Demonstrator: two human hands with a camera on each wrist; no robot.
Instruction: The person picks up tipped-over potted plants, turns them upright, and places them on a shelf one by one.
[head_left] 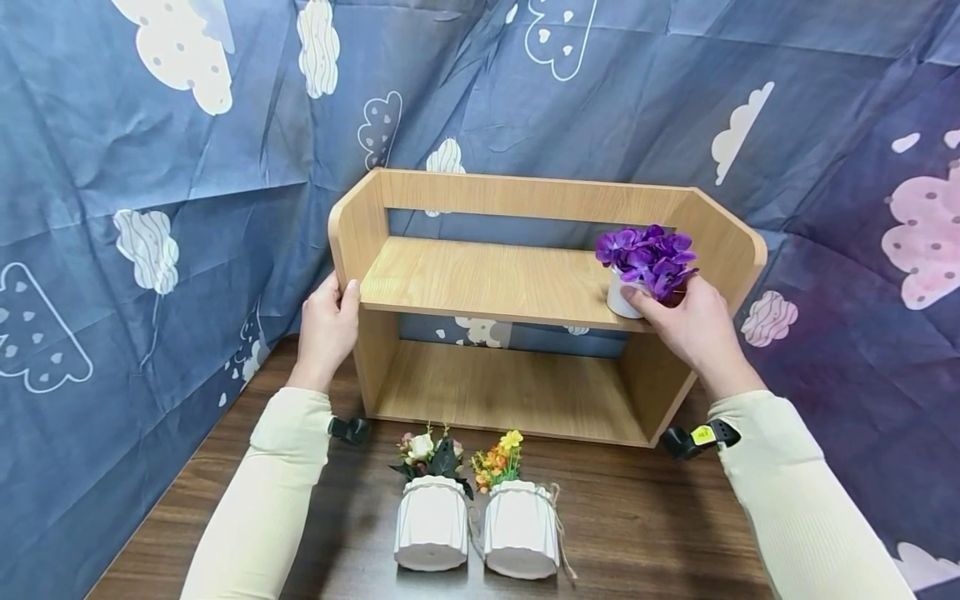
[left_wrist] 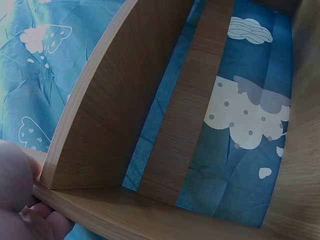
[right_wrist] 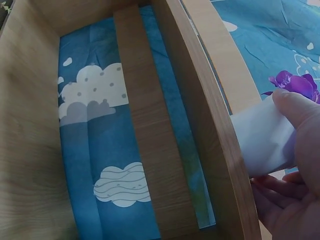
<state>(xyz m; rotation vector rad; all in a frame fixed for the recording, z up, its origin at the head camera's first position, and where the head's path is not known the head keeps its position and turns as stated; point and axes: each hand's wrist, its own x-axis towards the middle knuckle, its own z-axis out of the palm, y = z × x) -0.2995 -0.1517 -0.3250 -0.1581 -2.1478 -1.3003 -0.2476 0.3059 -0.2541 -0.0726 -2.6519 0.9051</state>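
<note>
A light wooden two-tier shelf (head_left: 480,271) stands on the dark table. My left hand (head_left: 327,329) grips its left side at the upper board's front corner; in the left wrist view, that hand's curled fingers (left_wrist: 50,220) lie under the board's edge. Over at the right end of the upper board, my right hand (head_left: 693,329) holds a potted plant with purple flowers (head_left: 648,254) by its white pot (head_left: 621,298). The right wrist view shows the thumb across the pot (right_wrist: 262,137) and the fingers below, with the pot's base right at the board's front edge.
Two white ribbed pots (head_left: 431,525) (head_left: 521,529) with twine stand on the table (head_left: 637,533) before the shelf, one with pale and pink flowers (head_left: 422,447), the other with orange and yellow ones (head_left: 498,462). A blue cloud-patterned cloth (head_left: 247,242) hangs behind and at both sides.
</note>
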